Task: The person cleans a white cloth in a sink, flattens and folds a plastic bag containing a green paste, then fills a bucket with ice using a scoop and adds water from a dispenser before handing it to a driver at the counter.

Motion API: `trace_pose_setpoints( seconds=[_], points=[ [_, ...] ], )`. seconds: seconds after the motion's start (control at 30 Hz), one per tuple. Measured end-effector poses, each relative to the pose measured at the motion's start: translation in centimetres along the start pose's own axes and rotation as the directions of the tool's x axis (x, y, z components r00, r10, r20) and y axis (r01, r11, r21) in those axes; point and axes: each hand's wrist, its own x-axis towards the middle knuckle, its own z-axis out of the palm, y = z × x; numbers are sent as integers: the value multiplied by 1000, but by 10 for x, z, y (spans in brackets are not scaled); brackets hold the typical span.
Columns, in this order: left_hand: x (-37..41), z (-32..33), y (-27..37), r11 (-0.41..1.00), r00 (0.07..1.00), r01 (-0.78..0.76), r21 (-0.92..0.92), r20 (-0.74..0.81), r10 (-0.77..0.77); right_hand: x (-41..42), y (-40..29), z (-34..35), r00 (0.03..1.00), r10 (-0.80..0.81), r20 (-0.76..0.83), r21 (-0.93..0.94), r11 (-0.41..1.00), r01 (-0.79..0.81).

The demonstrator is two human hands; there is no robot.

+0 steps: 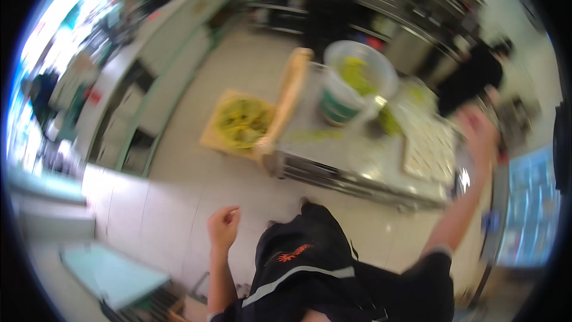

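My left hand (pixel 225 228) is held over the pale floor at my left side, its fingers curled, and I see nothing in it. Blurred, my right hand (pixel 478 129) is raised near the right end of a steel worktable (pixel 313 116). Nearest to it is a pale tray or board (pixel 429 150) with many small whitish pieces. A white bucket (pixel 339 112) with a green band stands on the worktable. Yellow-green material (pixel 355 74) shows inside it, and a similar clump (pixel 389 120) lies beside it.
A yellow-lined round container (pixel 243 123) sits left of the worktable, next to a long tan strip (pixel 290 94). A long counter (pixel 156 49) runs along the left. Two people in dark clothes (pixel 330 4) (pixel 473 74) are by the back shelving. A glass-fronted cabinet (pixel 532 210) stands right.
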Motion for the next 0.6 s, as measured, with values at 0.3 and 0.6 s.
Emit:
trace_pose_setpoints(
  seconds=[0.3,0.6],
  points=[
    [24,55,79,970,939,-192,-147,262,225,-107,-106,295,794,-284,538,155,959,238],
    [31,-88,-95,844,816,267,-466,-356,-455,-154,-246,422,445,-364,818,524,790,-317]
  ],
)
